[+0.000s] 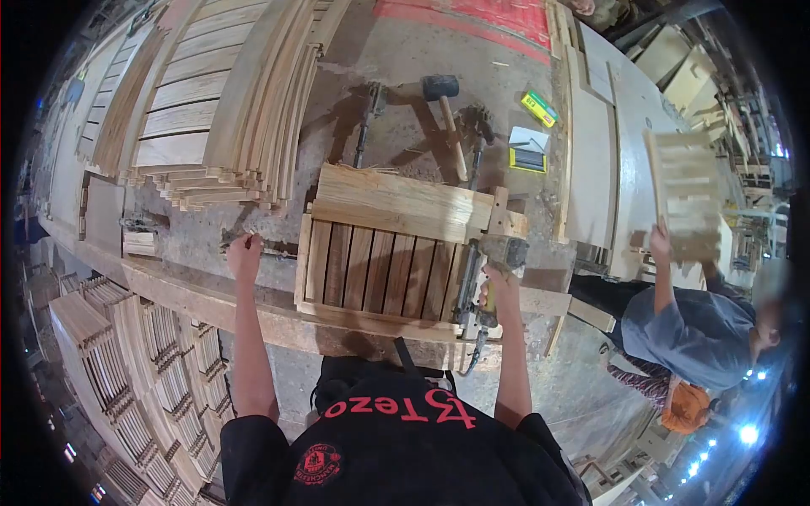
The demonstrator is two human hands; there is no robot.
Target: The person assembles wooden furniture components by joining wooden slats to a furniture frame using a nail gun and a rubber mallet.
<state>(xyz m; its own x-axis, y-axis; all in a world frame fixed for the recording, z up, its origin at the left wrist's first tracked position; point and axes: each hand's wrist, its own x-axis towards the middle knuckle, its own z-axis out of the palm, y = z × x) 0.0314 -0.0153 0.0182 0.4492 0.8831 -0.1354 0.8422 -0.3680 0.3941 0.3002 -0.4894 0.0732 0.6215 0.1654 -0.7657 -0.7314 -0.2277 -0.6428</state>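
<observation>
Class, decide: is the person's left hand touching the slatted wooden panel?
Apart: the head view shows worktop between the left hand and the slatted wooden panel.

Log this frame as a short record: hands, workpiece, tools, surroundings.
Left hand: left hand at the outer end of a metal clamp
Right hand: right hand closed on a handheld tool, at the frame's right side
Workpiece: slatted wooden frame, wide board along its far side
Beyond workpiece: mallet, yellow-green box
Far left: stacked slatted panels
Right: another person holding up a slatted panel
</observation>
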